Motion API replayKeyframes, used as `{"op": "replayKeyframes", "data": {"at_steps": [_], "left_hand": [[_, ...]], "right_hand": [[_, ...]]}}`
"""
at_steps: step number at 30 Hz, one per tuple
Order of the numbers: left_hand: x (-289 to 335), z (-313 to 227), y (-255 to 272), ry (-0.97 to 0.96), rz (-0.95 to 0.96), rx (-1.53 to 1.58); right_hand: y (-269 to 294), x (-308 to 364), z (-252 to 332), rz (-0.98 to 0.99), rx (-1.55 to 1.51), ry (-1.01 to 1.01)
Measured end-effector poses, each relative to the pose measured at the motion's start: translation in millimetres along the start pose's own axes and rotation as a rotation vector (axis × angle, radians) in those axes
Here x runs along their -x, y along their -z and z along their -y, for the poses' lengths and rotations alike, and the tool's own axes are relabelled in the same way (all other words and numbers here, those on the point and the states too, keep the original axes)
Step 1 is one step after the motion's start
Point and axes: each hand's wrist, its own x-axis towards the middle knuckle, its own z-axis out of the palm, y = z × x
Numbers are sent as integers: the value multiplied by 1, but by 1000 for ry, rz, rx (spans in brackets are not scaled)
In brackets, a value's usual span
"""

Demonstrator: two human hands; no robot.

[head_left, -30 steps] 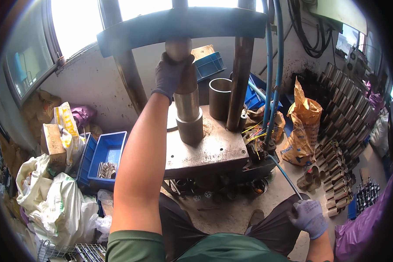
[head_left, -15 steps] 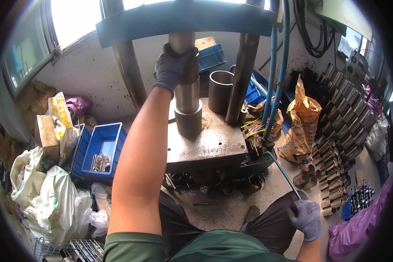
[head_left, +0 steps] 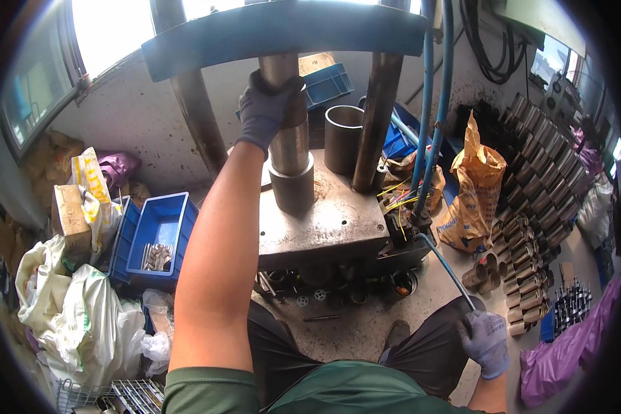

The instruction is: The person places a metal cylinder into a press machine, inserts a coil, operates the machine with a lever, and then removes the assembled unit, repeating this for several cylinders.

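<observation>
My left hand [head_left: 268, 107], in a grey glove, is closed around the upper part of an upright stack of metal cylinders, just under the press ram [head_left: 279, 67]. Below it, a shiny metal cylinder [head_left: 289, 148] stands with its lower end in a wider dark metal sleeve [head_left: 293, 190]. That sleeve rests on the press table [head_left: 317, 231]. Down at the right, by my knee, my gloved right hand [head_left: 486, 343] is closed on the end of a blue lever [head_left: 445, 269]. The palm and glove hide the lever's end.
A wide open tube [head_left: 343, 141] stands behind the sleeve, beside a press column [head_left: 379, 117]. Blue bins [head_left: 160, 224] and white sacks [head_left: 93, 321] lie left. At right are a brown paper bag [head_left: 472, 200], stacked metal tubes [head_left: 541, 172] and a purple sack [head_left: 573, 352].
My left hand has come down slightly along the stack, baring more of the ram above it. My right hand stays at the lever, its fingers slightly shifted. The whole view has shifted a little.
</observation>
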Motion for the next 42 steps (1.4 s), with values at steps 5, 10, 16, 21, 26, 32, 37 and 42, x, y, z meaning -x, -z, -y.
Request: {"op": "replayKeyframes", "data": {"at_steps": [5,10,16,21,26,32,37,42], "left_hand": [[3,5,0,22,-2,26],[10,6,-1,5,-3,40],[16,5,-1,13,23,19],[20,8,1,5,21,38],[24,12,-3,-29,4,32],[31,10,-3,-4,10,47],[31,18,-4,-27,12,54],[31,25,-5,-22,15,46]], "right_hand": [[1,0,2,-47,-68,14],[5,-3,5,-5,-44,-26],[5,-3,6,-1,-26,-35],[7,-3,7,-14,-16,-31],[8,-4,7,18,-11,-58],[7,-3,7,-2,-14,-53],[4,-3,4,11,-4,-48],[4,-3,3,29,-5,-44]]}}
